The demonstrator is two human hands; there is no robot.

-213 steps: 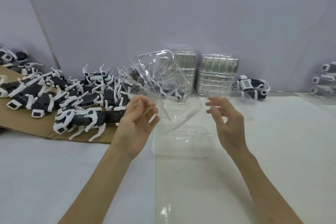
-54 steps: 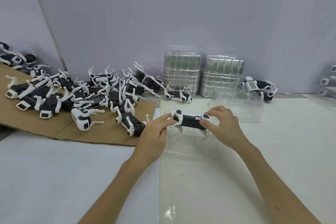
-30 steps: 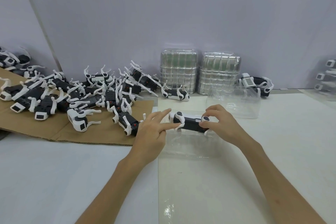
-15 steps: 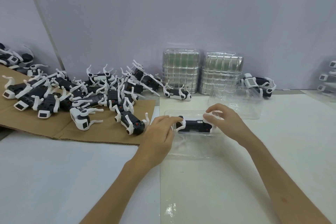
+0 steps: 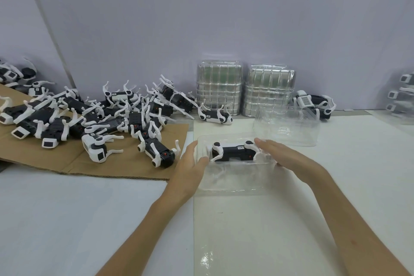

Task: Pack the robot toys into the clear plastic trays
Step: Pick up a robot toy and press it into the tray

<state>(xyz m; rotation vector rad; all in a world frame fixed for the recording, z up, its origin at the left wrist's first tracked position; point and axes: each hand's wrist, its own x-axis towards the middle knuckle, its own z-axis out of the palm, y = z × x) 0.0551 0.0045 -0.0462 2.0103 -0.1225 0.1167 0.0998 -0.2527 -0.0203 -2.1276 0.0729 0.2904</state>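
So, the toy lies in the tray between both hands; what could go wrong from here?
The white legs of the robot toy stick out; if it is not seated in the clear tray, pressing with the right hand may bend one.
The tray looks thin; the left hand only touches its left edge, so it may slide.
The second clear tray close behind is hard to see and may be knocked.

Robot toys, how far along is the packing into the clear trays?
One robot toy lies in the near clear tray. The left hand and right hand flank that tray, fingers straight. Left to do: a second clear tray behind it sits empty, and the pile of toys on the cardboard is unpacked.
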